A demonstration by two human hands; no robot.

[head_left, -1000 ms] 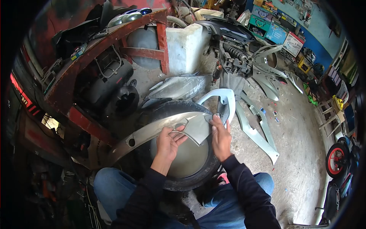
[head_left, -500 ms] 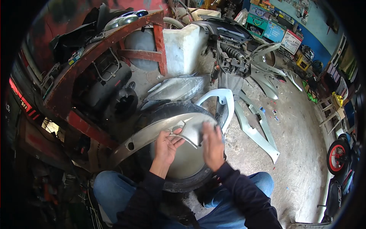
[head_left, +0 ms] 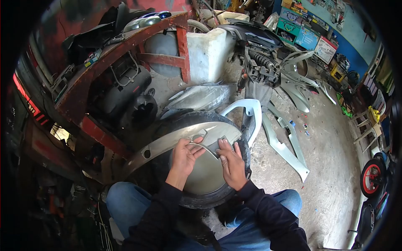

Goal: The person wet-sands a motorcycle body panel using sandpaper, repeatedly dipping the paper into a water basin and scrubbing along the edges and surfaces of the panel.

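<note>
A long curved grey motorcycle body panel (head_left: 171, 140) lies across a tyre (head_left: 197, 201) in front of my knees. My left hand (head_left: 184, 161) grips the panel's inner edge near its cut-out, thumb and fingers closed round it. My right hand (head_left: 231, 165) is on the panel's wide right end, fingers bent and thumb drawn in. Under its fingertips shows a small dark grey sheet (head_left: 214, 150), possibly sandpaper; most of it is hidden. A round, dull greyish surface (head_left: 201, 173) fills the tyre's centre below the panel.
Loose fairing parts lie on the floor: a white bracket (head_left: 253, 109), a pale green panel (head_left: 278, 144) and a scuffed grey panel (head_left: 201, 98). A partly stripped motorcycle (head_left: 259, 62) stands ahead. A red wooden bench (head_left: 125, 42) with a black compressor (head_left: 125, 90) beneath is at left.
My right hand has moved down and slightly left over the panel's end, from blurred with raised fingers to bent fingers on it. My left hand keeps its hold. The view has shifted slightly.
</note>
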